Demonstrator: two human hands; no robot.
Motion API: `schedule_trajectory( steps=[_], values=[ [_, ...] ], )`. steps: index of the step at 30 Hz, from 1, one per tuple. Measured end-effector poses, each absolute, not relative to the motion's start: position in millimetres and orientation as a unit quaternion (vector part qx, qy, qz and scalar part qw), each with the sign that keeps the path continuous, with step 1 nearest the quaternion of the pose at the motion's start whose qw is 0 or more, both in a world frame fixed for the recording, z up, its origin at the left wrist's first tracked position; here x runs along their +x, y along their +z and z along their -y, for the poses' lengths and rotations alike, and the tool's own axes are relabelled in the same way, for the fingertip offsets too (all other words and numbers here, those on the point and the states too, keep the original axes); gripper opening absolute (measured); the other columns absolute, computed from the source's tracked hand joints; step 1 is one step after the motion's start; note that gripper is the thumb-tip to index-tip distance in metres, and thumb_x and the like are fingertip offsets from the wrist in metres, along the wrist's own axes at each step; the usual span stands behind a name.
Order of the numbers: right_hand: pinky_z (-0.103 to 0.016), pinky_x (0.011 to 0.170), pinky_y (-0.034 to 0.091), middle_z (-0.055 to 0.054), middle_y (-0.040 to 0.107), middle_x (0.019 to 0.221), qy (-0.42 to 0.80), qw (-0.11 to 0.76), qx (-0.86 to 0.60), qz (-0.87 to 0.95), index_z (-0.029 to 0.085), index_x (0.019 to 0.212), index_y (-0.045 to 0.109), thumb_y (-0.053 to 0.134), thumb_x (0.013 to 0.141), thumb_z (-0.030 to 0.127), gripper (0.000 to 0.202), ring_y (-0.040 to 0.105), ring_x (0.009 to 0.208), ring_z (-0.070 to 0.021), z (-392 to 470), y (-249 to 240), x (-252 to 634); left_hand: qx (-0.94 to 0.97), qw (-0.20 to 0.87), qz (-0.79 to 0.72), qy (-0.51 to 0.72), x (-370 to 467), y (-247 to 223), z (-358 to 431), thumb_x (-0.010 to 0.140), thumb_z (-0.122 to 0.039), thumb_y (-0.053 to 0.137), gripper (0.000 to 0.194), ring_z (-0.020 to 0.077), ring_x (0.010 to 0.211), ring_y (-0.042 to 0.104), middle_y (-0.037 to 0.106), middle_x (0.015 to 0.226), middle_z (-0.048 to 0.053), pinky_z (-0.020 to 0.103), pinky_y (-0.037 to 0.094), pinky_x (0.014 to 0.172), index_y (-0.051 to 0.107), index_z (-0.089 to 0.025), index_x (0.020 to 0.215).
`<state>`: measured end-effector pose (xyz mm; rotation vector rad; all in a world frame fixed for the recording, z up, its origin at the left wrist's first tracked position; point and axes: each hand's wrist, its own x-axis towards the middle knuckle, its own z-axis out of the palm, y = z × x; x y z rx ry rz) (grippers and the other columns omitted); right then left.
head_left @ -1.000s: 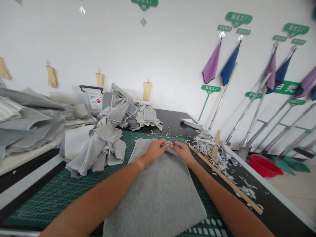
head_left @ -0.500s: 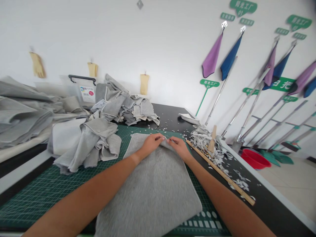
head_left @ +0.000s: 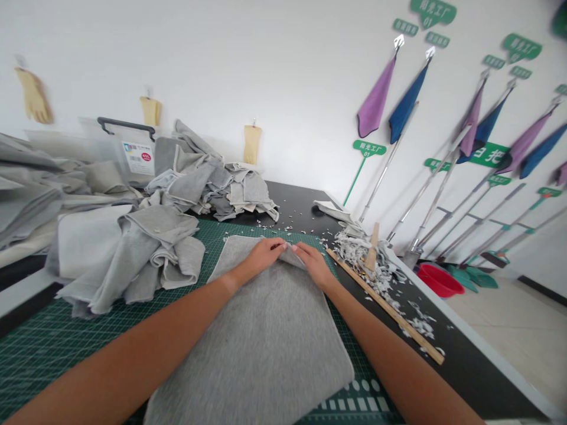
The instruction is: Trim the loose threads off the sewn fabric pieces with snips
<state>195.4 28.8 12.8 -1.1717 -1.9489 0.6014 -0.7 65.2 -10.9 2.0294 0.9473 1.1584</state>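
Both hands meet at the far edge of the grey cloth (head_left: 261,330): your left hand (head_left: 261,255) and right hand (head_left: 312,262) sit close together, fingertips pinching a small folded-up corner of it, the rest lying flat on the green cutting mat (head_left: 53,348) between your forearms. Whether anything thin is held in the right hand, you cannot tell from this view. Risks, as a judgement: with only the corner pinched, the cloth could slide on the mat and skew the fold, since nothing weighs down the near end. The scraps (head_left: 381,277) heaped just right of your right hand (a wooden stick (head_left: 371,255) stands among them) could cling to the cloth if it drifts that way. The long wooden ruler (head_left: 385,307) lies close beside your right forearm; an elbow swing could knock it toward the table edge. The loose pile of grey cloths (head_left: 133,260) to the left is near enough to snag a lifted edge. Writing: green wall signs (head_left: 369,148) carry Chinese characters, one ending in "01", another up top (head_left: 433,12) likewise; the larger green sign (head_left: 487,154) shows big white characters, partly hidden. The plastic box (head_left: 128,154) bears a label with a red patch, print too small to read.
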Motion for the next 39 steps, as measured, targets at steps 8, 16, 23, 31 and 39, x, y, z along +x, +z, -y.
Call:
schedule_trajectory(
  steps=[8, 16, 23, 31, 39],
  values=[
    [-0.026, 0.066, 0.036, 0.003, 0.052, 0.075, 0.19, 0.367, -0.471, 0.779, 0.023, 0.077, 0.05, 0.038, 0.101, 0.052, 0.039, 0.05, 0.072, -0.016, -30.2, 6.4, 195.2, 0.772, 0.306, -0.346, 0.436, 0.3, -13.7, -65.2, 0.095, -0.036, 0.049, 0.029, 0.0164, 0.083, 0.061, 0.071, 0.09, 0.002, 0.026, 0.044, 0.08, 0.071, -0.018, 0.092],
    [-0.025, 0.067, 0.038, 0.004, 0.051, 0.073, 0.179, 0.346, -0.484, 0.784, 0.024, 0.079, 0.045, 0.035, 0.102, 0.055, 0.039, 0.051, 0.072, -0.0158, -25.9, 6.3, 194.7, 0.778, 0.308, -0.342, 0.427, -0.3, -14.7, -65.1, 0.095, -0.037, 0.048, 0.03, 0.0154, 0.078, 0.058, 0.067, 0.082, 0.001, 0.025, 0.042, 0.073, 0.068, -0.017, 0.085],
    [-0.027, 0.069, 0.038, 0.002, 0.054, 0.075, 0.153, 0.335, -0.486, 0.793, 0.024, 0.081, 0.047, 0.029, 0.103, 0.054, 0.041, 0.053, 0.072, -0.0169, -24.1, 6.5, 193.3, 0.779, 0.321, -0.342, 0.416, -1.5, -11.7, -61.9, 0.095, -0.041, 0.047, 0.033, 0.016, 0.079, 0.057, 0.066, 0.081, 0.001, 0.025, 0.043, 0.075, 0.066, -0.017, 0.082],
    [-0.025, 0.066, 0.036, 0.004, 0.055, 0.074, 0.15, 0.31, -0.501, 0.794, 0.026, 0.087, 0.049, 0.03, 0.103, 0.056, 0.039, 0.055, 0.07, -0.017, -21.6, 8.0, 192.1, 0.789, 0.324, -0.333, 0.402, -3.5, -13.0, -65.9, 0.094, -0.04, 0.047, 0.033, 0.0154, 0.078, 0.056, 0.066, 0.08, 0.0, 0.025, 0.042, 0.073, 0.065, -0.017, 0.08],
    [-0.025, 0.064, 0.034, 0.003, 0.052, 0.071, 0.129, 0.302, -0.501, 0.801, 0.025, 0.084, 0.045, 0.028, 0.104, 0.055, 0.039, 0.053, 0.066, -0.0167, -23.0, 6.3, 191.9, 0.786, 0.34, -0.323, 0.404, -4.8, -14.4, -68.0, 0.094, -0.041, 0.048, 0.034, 0.0152, 0.077, 0.055, 0.064, 0.078, -0.001, 0.025, 0.041, 0.072, 0.065, -0.016, 0.078]
  ],
)
